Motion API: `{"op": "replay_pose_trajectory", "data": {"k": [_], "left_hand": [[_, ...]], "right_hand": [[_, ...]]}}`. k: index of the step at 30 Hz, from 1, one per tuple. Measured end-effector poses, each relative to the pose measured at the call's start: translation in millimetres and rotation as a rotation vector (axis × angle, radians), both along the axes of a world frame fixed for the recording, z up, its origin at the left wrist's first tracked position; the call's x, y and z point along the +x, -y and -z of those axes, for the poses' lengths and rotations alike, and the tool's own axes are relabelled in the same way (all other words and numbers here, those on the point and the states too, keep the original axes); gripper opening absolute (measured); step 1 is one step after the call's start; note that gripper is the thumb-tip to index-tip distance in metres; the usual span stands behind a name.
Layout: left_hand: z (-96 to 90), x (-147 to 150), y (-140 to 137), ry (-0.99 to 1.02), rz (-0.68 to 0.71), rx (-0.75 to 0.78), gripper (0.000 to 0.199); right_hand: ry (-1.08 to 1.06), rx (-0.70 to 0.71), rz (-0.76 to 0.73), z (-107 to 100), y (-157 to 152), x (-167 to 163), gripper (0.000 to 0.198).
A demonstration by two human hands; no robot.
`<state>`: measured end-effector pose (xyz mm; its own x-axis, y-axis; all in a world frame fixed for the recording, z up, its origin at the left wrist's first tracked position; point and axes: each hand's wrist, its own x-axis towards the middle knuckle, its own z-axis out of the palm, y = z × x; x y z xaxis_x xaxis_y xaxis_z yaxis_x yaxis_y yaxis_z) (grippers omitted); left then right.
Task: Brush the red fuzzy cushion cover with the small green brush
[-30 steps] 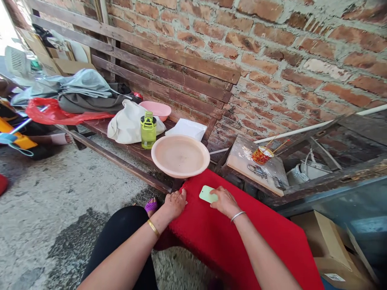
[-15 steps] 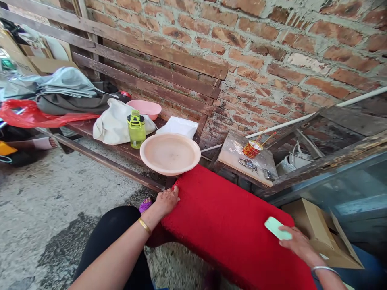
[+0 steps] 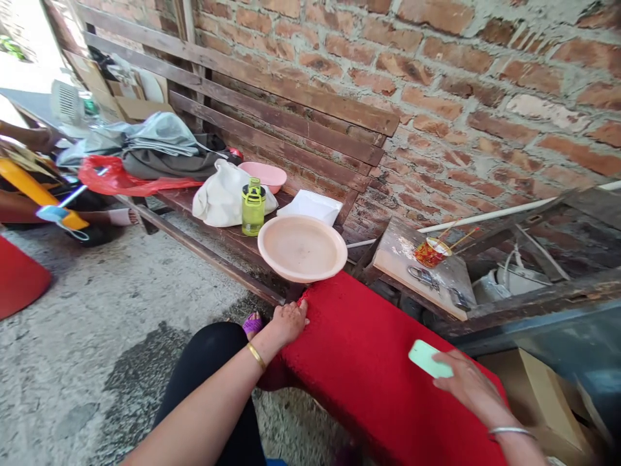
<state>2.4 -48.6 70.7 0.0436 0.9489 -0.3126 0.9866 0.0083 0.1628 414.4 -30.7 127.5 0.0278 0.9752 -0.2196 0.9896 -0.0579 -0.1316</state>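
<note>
A bright red cloth-covered board (image 3: 369,349) slants across the space in front of me. At its left edge, near the far corner, my left hand (image 3: 290,321) grips the red cloth, with the fingers curled over the rim. My right hand (image 3: 468,382) is closed on a mint-green oblong block (image 3: 429,359) with rounded corners, held flat against the red surface. The block's underside is hidden. Just beyond the far end of the board stands a shallow pale pink basin (image 3: 303,249).
On the wooden bench (image 3: 208,226) are a green bottle (image 3: 253,210), a white cloth bag (image 3: 218,194) and a pink tub (image 3: 266,176). A small wooden stand (image 3: 395,249) holds a red cup (image 3: 431,252) and padlocks. A cardboard box (image 3: 538,395) lies at right. Another person's leg (image 3: 104,218) shows at left.
My right hand has slid the mint-green block leftward over the red surface, toward my left hand. The left hand keeps its place on the edge. My view has turned left.
</note>
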Motion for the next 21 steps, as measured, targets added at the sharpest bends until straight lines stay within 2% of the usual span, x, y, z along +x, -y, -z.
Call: {"op": "replay_pose_trajectory", "data": {"k": [3,6,8,10,12,15,18,21], "left_hand": [[0.8,-6.4,-0.6,0.014,0.0,-0.034,0.056],[3.3,-12.6,-1.6,0.035,0.004,-0.053,0.057],[4.7,-14.9,-2.2,0.034,0.005,-0.062,0.058],[5.4,-15.2,-2.7,0.024,0.006,-0.058,0.057],[5.0,-14.0,-3.5,0.017,0.008,-0.053,0.055],[2.5,-11.0,-4.9,0.017,0.01,-0.066,0.052],[-0.1,-8.5,-6.0,0.021,0.016,-0.076,0.051],[-1.3,-7.4,-6.8,0.026,0.009,-0.082,0.051]], "right_hand": [[-0.046,-0.062,-0.167,6.6,-18.3,-89.2,0.043],[-0.077,-0.07,-0.281,18.3,-27.4,-163.4,0.048],[-0.092,-0.068,-0.325,25.6,-29.9,-198.9,0.05],[-0.107,-0.072,-0.352,31.4,-30.6,-217.0,0.051],[-0.113,-0.081,-0.348,34.8,-29.1,-214.9,0.051],[-0.1,-0.099,-0.288,34.3,-21.3,-177.1,0.051],[-0.084,-0.127,-0.189,30.8,-6.6,-112.2,0.049],[-0.068,-0.145,-0.059,35.0,13.0,-33.5,0.049]]}}
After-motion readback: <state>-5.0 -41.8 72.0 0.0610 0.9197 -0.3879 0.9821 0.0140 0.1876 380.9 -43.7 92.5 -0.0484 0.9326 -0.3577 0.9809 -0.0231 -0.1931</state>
